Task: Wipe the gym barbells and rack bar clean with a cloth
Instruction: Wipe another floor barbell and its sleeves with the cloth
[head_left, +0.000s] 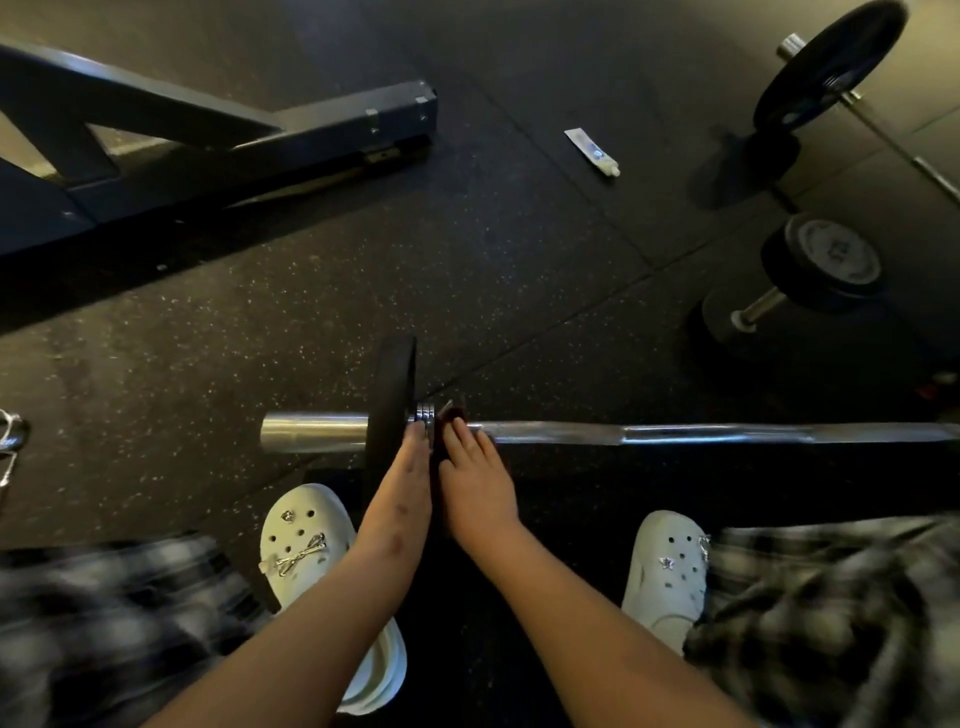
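A steel barbell (675, 434) lies across the floor in front of me, with a black plate (390, 400) near its left end. My left hand (402, 483) reaches to the bar's collar beside the plate, its straight fingertips touching the metal. My right hand (475, 478) lies just right of it, fingers stretched over a small dark reddish cloth (451, 414) that sits against the bar. Most of the cloth is hidden under the fingers.
A dark rack base (218, 140) runs across the upper left. A small white tube (592, 152) lies on the rubber floor. A second barbell with a plate (826, 67) and a dumbbell (800, 280) sit at the right. My white clogs (301, 540) stand on the floor.
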